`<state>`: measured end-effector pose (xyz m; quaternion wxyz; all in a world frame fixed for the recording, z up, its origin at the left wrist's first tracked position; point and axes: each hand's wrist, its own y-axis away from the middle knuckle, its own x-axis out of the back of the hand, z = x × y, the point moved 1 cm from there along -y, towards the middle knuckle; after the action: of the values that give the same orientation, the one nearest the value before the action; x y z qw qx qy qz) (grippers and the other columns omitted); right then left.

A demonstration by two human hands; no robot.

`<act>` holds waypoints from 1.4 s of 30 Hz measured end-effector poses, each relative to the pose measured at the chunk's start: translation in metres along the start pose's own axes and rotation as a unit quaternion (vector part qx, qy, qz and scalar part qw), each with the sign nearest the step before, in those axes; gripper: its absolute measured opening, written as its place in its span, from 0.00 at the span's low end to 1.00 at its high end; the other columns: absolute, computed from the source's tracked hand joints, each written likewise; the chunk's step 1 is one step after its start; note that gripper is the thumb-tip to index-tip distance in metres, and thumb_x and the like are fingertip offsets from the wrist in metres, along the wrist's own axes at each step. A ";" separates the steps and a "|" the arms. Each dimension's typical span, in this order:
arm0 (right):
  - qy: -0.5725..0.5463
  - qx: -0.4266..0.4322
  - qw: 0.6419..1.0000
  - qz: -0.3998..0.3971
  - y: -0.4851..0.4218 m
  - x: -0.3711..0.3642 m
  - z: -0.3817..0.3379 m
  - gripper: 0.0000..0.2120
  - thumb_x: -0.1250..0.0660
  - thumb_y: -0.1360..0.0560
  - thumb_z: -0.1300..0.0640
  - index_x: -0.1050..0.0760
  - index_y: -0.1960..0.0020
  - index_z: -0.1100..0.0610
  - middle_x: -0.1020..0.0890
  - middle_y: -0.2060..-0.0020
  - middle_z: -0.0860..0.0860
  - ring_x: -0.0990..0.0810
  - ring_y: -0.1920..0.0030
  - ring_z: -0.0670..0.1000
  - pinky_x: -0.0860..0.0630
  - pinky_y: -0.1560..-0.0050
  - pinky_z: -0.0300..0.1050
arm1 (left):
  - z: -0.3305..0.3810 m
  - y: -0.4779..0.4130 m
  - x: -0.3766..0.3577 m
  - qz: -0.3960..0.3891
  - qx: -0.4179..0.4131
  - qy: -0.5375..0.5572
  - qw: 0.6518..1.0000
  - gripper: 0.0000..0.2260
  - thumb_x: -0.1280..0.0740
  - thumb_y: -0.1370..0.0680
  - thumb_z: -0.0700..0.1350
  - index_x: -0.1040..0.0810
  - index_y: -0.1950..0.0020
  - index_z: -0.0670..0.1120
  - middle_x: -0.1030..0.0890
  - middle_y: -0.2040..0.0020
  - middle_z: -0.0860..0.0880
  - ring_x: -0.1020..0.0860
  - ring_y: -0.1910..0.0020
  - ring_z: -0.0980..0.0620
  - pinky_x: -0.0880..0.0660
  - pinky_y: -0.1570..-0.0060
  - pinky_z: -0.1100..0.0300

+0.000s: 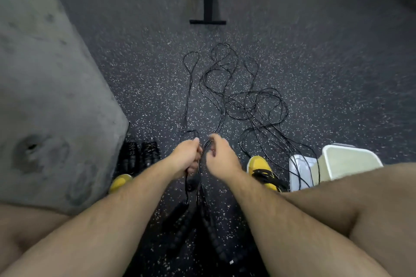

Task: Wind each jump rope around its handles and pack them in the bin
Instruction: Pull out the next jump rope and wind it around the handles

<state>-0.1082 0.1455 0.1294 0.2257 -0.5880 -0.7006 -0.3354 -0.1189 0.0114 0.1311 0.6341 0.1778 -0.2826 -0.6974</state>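
Left hand (188, 155) gripping bunched jump rope cords (234, 96); right hand (219, 156) pinching strands just beside. Handles (180, 211) dangling near; bin (346, 162) right. Loops overlapped far out: pulling one likely drags and knots neighbours.

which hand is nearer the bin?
Right. The right hand is at the cords in front of the person, with the bin further to its right by the yellow shoe. The left hand is one hand further left.
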 end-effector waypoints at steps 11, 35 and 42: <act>0.038 0.287 0.956 0.054 -0.018 0.153 -0.185 0.09 0.39 0.21 0.62 0.23 0.58 0.55 0.23 0.67 0.43 0.26 0.66 0.47 0.32 0.65 0.40 | 0.188 0.138 0.087 -0.036 -0.211 -0.126 0.969 0.16 0.47 0.14 0.53 0.29 0.53 0.46 0.41 0.70 0.52 0.45 0.75 0.54 0.47 0.77 0.63; -0.083 0.210 0.974 -0.011 -0.039 0.163 -0.219 0.19 0.22 0.31 0.46 0.26 0.49 0.54 0.20 0.61 0.43 0.23 0.62 0.43 0.22 0.56 0.43 | 0.230 0.106 0.093 0.061 -0.354 0.083 0.930 0.10 0.41 0.15 0.40 0.21 0.48 0.40 0.25 0.61 0.46 0.24 0.61 0.50 0.21 0.58 0.58; -0.083 0.238 0.968 0.015 -0.045 0.160 -0.221 0.18 0.29 0.24 0.57 0.32 0.68 0.52 0.29 0.74 0.48 0.30 0.70 0.52 0.28 0.64 0.48 | 0.235 0.107 0.092 0.112 -0.410 0.016 0.905 0.09 0.35 0.17 0.49 0.15 0.47 0.50 0.17 0.55 0.52 0.20 0.56 0.55 0.24 0.54 0.61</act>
<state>-0.2026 0.0867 0.3831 0.3054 -0.5532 -0.7679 -0.1056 -0.1896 -0.0431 0.3907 0.7293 -0.1194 0.0201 -0.6734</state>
